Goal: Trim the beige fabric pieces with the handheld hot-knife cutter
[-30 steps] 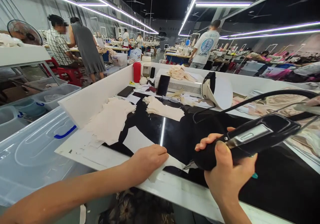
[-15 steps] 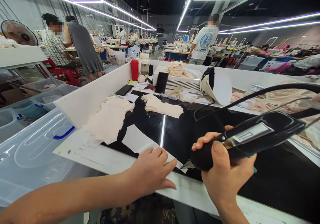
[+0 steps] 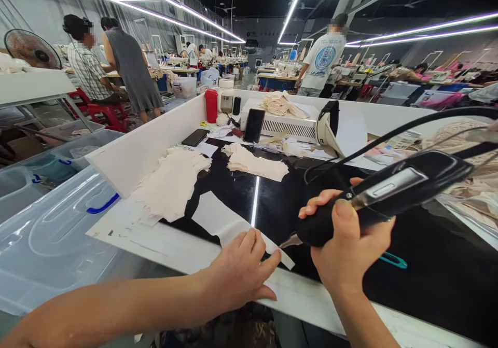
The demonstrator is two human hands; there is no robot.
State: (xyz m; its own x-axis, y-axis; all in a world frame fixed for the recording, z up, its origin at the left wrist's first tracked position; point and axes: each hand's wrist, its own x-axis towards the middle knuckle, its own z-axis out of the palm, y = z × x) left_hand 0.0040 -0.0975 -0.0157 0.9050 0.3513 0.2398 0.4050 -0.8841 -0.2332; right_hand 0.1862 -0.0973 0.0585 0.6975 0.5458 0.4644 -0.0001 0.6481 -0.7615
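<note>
On the table, near my side, a white piece lies on the black surface. My left hand is loosely open, fingertips on the piece; my right hand grips a black handheld tool, its metal tip at the piece's edge, contact unclear.
</note>
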